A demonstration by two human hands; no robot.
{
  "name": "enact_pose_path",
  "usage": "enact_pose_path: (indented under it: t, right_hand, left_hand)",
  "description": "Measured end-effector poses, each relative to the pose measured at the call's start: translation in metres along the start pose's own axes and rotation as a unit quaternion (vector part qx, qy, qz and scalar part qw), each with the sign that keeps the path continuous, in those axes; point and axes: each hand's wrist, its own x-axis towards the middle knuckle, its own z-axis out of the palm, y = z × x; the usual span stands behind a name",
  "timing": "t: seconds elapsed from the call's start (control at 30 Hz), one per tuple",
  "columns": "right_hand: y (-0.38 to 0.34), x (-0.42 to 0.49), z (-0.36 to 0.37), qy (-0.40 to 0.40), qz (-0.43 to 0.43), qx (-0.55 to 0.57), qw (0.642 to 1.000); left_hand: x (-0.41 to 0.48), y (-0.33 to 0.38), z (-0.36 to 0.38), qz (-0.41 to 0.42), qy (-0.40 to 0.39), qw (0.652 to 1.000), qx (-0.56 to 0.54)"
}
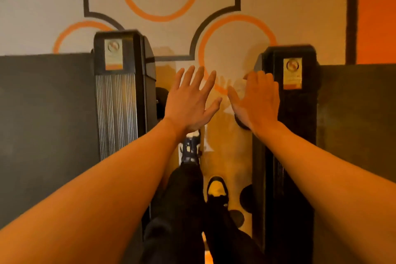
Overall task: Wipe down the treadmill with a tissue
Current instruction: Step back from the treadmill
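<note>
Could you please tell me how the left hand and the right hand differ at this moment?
The left hand has its fingers spread wide, while the right hand has its fingers close together. The left hand is over the floor; the right hand overlaps the inner edge of the right treadmill, though whether it touches cannot be told. Both are open, backs up, and hold nothing.
</note>
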Motion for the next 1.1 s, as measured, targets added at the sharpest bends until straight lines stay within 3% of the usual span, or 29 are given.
enact_pose_path:
  t: [0.3,0.47,1.1]
  right_hand:
    - [-0.019,0.205,-0.104,0.029,0.07,0.016,0.997]
    - [-0.011,0.323,-0.164,0.063,0.095,0.021,0.993]
    - [0.089,0.735,-0.436,0.138,0.246,0.046,0.958]
  left_hand:
    - [0.186,-0.051,-0.155,0.038,0.047,0.997,-0.042]
    - [0.3,-0.064,-0.231,0.057,0.049,0.997,-0.014]
    - [0.763,-0.006,-0.567,0.21,0.073,0.974,0.039]
